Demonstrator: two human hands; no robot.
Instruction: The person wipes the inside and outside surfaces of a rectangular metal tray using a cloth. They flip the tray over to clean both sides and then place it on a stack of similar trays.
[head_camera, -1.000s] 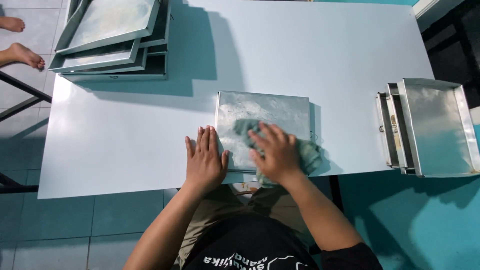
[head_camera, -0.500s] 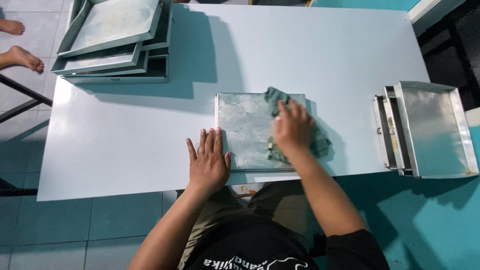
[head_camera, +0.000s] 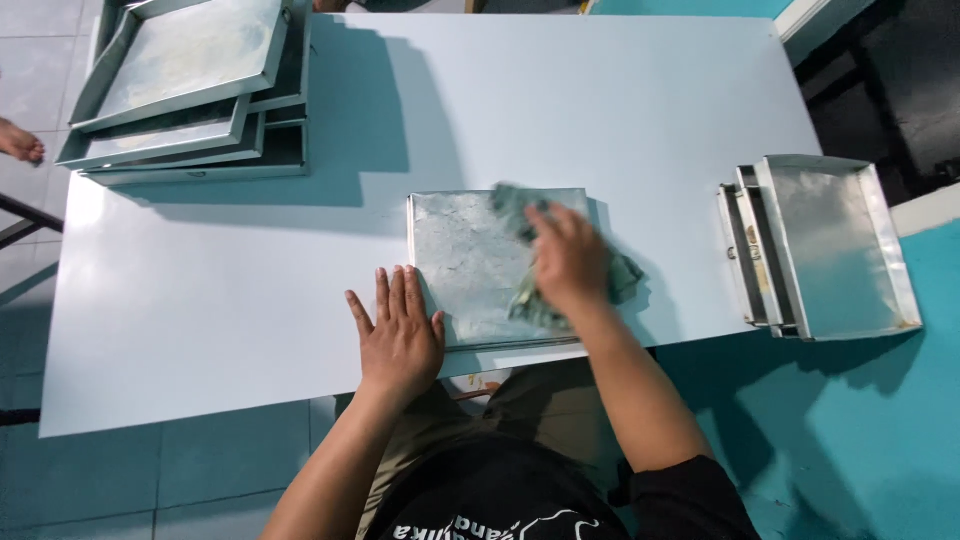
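A square metal tray (head_camera: 465, 262) lies upside down near the front edge of the white table (head_camera: 230, 300). My right hand (head_camera: 567, 257) presses a crumpled grey-green cloth (head_camera: 620, 280) onto the tray's right half; the hand is blurred by motion. My left hand (head_camera: 398, 333) lies flat on the table with fingers spread, its edge against the tray's lower left corner.
A stack of several metal trays (head_camera: 190, 90) sits at the table's far left corner. Another few trays (head_camera: 820, 245) hang over the right edge. A person's bare foot (head_camera: 20, 142) shows on the tiled floor at left. Teal floor lies to the right.
My right hand moved the cloth from the tray's lower middle up to its right side, then slightly down and left. My left hand stayed put.
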